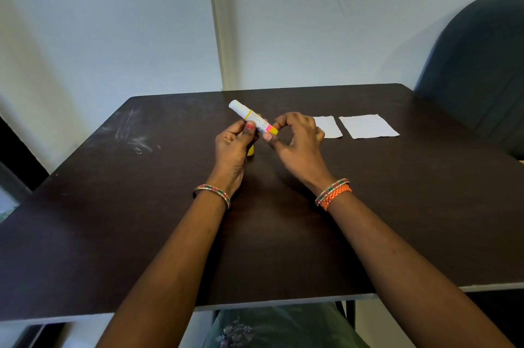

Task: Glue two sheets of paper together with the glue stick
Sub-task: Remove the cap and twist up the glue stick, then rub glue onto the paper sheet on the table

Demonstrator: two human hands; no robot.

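Glue stick (253,118): held in the air above the middle of the table, nearer its far edge than its near edge; it lies tilted, the white glue end up and toward the far left, the yellow base down and toward the right.
Left hand (234,146): grips the glue stick's barrel, thumb across the label and fingers curled behind it; a yellow piece (250,150), perhaps the cap, shows under this hand, and whether it is held or lies on the table cannot be told.
Right hand (296,137): thumb and forefinger pinch the yellow base of the glue stick; the other fingers are curled loosely above the table.
Nearer sheet of paper (329,126): small and white, flat on the table near the far edge, just right of the right hand, which hides its left part.
Second sheet of paper (368,126): white, flat on the table just beside the first, toward the far right corner; a narrow strip of table shows between them, so they do not touch.
Table (141,206): dark brown top with pale scuff marks toward the far left corner.
Bangles: one on the left wrist (212,194); a bangle and an orange band on the right wrist (334,193).
Chair (482,69): dark, padded, beyond the table's far right corner.
Wall (113,21): pale, behind the far edge.
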